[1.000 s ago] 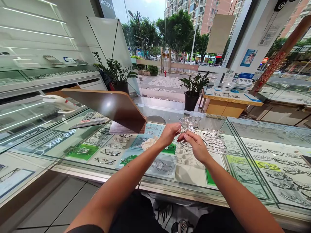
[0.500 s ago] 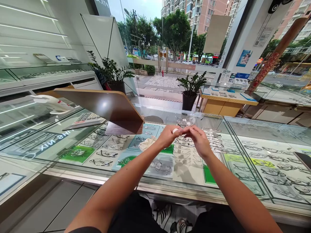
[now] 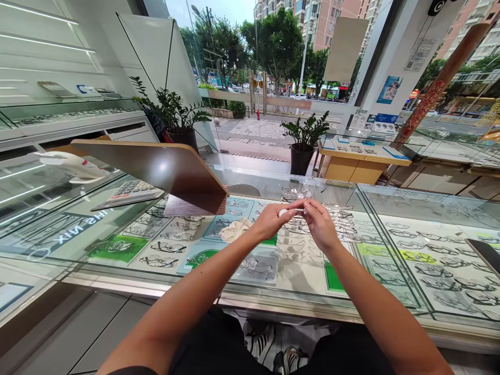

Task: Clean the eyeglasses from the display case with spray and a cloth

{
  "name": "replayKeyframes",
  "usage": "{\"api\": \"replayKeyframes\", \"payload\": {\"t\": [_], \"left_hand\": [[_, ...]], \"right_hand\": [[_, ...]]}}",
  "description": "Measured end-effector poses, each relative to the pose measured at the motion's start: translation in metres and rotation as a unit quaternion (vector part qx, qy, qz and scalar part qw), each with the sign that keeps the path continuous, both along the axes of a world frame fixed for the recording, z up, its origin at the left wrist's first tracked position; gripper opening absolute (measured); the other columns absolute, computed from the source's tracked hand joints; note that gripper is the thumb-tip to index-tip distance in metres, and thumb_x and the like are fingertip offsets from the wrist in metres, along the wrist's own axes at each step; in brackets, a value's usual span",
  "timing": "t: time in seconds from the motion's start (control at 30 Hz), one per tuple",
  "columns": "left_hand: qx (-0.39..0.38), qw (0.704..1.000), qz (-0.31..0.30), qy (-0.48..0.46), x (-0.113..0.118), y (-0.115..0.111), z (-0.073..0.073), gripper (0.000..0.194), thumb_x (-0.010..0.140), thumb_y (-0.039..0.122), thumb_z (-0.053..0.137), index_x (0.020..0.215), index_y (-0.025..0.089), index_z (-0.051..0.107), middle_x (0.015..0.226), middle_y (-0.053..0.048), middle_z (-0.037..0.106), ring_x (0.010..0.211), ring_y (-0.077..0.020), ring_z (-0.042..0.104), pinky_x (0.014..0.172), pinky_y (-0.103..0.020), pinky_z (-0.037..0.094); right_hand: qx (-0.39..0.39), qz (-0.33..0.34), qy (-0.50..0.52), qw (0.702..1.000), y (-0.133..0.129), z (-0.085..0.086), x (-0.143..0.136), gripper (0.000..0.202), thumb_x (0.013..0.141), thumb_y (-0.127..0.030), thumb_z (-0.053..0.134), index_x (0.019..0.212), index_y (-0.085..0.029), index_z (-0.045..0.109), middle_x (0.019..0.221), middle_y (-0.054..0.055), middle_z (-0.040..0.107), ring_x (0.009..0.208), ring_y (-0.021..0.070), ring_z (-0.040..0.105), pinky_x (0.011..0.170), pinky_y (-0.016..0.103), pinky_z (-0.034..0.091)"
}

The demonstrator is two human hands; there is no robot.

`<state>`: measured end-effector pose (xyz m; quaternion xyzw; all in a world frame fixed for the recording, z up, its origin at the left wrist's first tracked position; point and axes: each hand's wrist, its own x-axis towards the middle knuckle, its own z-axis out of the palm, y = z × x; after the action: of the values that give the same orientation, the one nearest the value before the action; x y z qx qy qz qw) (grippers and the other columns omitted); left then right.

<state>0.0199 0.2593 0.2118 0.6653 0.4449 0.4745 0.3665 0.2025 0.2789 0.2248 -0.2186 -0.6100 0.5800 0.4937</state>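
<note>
Above the glass counter, my left hand (image 3: 270, 220) is closed round a small slim tool with a white rounded end (image 3: 283, 212). A thin pale shaft seems to run from it toward the other hand. My right hand (image 3: 321, 225) is closed in a pinch at the shaft's far end, fingertips almost meeting those of the left. Whatever else lies between the fingertips is too small to make out. A crumpled cream cloth (image 3: 234, 230) lies on the counter left of my hands. Rows of eyeglass frames (image 3: 339, 221) show under and around my hands.
A tilted brown-backed mirror or board (image 3: 164, 169) stands on the glass counter (image 3: 250, 294), left. Beyond it are a calculator (image 3: 127, 194) and a white device (image 3: 72, 165). A dark flat object (image 3: 484, 255) is at the right edge. Potted plants (image 3: 302, 156) stand beyond.
My fingertips have drawn slightly apart, so more of the thin shaft between them shows. The view has shifted a little; the cloth and board stay in place.
</note>
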Motion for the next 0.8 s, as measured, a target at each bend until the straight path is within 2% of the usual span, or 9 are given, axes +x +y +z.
{"api": "replayKeyframes", "payload": {"t": [0.07, 0.13, 0.23, 0.33, 0.5, 0.8], "left_hand": [[0.025, 1.000, 0.011, 0.013, -0.005, 0.006, -0.001, 0.064, 0.092, 0.078, 0.053, 0.073, 0.018, 0.063, 0.064, 0.001, 0.048, 0.067, -0.0164, 0.044, 0.066, -0.028, 0.034], [0.052, 0.997, 0.053, 0.022, -0.017, 0.014, -0.002, 0.060, 0.096, 0.074, 0.049, 0.072, 0.019, 0.057, 0.070, 0.000, 0.052, 0.069, -0.0167, 0.046, 0.068, -0.029, 0.036], [0.030, 0.982, 0.174, 0.073, -0.044, 0.031, -0.003, 0.039, 0.098, 0.059, 0.056, 0.090, 0.021, 0.060, 0.082, -0.001, 0.059, 0.073, -0.0177, 0.050, 0.072, -0.029, 0.040], [-0.040, 0.943, 0.285, 0.166, -0.075, 0.046, -0.006, 0.021, 0.099, 0.042, 0.057, 0.106, 0.023, 0.061, 0.094, -0.004, 0.066, 0.084, -0.0211, 0.059, 0.076, -0.031, 0.043], [-0.075, 0.923, 0.318, 0.203, -0.104, 0.058, -0.016, 0.015, 0.092, 0.035, 0.069, 0.097, 0.021, 0.064, 0.102, -0.009, 0.071, 0.091, -0.0251, 0.064, 0.079, -0.034, 0.045], [-0.105, 0.908, 0.341, 0.218, -0.111, 0.058, -0.024, 0.017, 0.085, 0.029, 0.078, 0.099, 0.021, 0.072, 0.102, -0.008, 0.079, 0.091, -0.0250, 0.069, 0.076, -0.032, 0.046]], "right_hand": [[-0.002, 0.002, 0.010, 1.000, 0.003, 0.000, 0.002, 0.028, 0.099, -0.050, 0.064, 0.096, -0.026, 0.080, 0.109, 0.006, 0.078, 0.110, 0.0267, 0.069, 0.099, 0.042, 0.058], [-0.003, 0.000, 0.022, 1.000, 0.008, -0.001, 0.005, 0.027, 0.100, -0.047, 0.064, 0.096, -0.026, 0.080, 0.110, 0.006, 0.077, 0.111, 0.0256, 0.068, 0.098, 0.041, 0.057], [-0.001, -0.023, 0.028, 0.999, 0.022, -0.002, 0.013, 0.025, 0.100, -0.044, 0.064, 0.096, -0.026, 0.081, 0.109, 0.006, 0.076, 0.110, 0.0243, 0.068, 0.096, 0.039, 0.055], [0.008, -0.051, 0.017, 0.999, 0.036, -0.005, 0.020, 0.025, 0.098, -0.044, 0.065, 0.095, -0.025, 0.081, 0.108, 0.007, 0.076, 0.108, 0.0237, 0.068, 0.094, 0.038, 0.054], [0.010, -0.075, 0.009, 0.997, 0.046, -0.008, 0.026, 0.026, 0.096, -0.047, 0.066, 0.095, -0.024, 0.078, 0.108, 0.008, 0.077, 0.107, 0.0247, 0.069, 0.093, 0.039, 0.055], [0.014, -0.072, 0.001, 0.997, 0.045, -0.010, 0.024, 0.027, 0.096, -0.047, 0.065, 0.095, -0.024, 0.079, 0.107, 0.008, 0.077, 0.107, 0.0248, 0.070, 0.091, 0.039, 0.055]]}}
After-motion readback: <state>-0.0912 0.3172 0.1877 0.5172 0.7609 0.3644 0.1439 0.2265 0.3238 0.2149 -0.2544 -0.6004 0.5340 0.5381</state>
